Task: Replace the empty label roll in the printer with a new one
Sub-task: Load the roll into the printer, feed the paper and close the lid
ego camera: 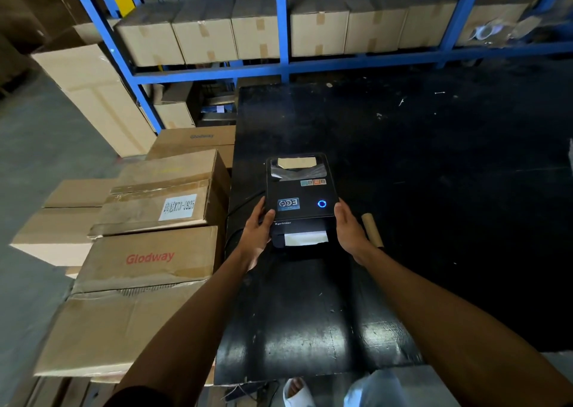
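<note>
Both hands grip the black printer by its sides on a black table.

The left hand presses flat against the printer's left front corner, fingers held together and the thumb hooked over the lid's edge; the right hand lies flat against the right front corner, fingers together and pointing away from the person. Between the hands, a white label strip sticks out of the front slot, and a blue ring light glows on the closed lid. Just beyond the right hand's outer side, a bare cardboard core lies on the table, close to the wrist. Past the left hand, stacked cardboard boxes stand beside the table. A cable runs off from the printer's left side.
</note>
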Demonstrator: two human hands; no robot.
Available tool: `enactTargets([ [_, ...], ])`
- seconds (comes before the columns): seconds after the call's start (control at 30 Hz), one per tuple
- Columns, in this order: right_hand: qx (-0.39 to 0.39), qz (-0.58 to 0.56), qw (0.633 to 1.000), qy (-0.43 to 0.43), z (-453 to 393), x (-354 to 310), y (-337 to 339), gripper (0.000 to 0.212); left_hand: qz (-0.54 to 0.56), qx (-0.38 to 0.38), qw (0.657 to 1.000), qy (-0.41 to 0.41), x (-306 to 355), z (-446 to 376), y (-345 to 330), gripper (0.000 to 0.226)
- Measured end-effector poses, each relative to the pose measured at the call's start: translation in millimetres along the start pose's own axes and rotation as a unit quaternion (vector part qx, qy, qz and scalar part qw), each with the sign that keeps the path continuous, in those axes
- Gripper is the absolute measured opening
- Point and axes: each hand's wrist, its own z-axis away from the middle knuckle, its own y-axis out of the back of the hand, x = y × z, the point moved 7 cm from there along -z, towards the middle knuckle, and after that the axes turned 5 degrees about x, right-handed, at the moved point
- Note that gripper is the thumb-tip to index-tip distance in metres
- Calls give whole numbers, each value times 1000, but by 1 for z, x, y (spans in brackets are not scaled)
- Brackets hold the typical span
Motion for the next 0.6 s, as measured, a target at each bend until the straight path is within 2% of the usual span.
enactTargets([
  [0.6,-20,11,1000,-5,2,-2,2,56,-31,11,999,5,-3,-5,3,60],
])
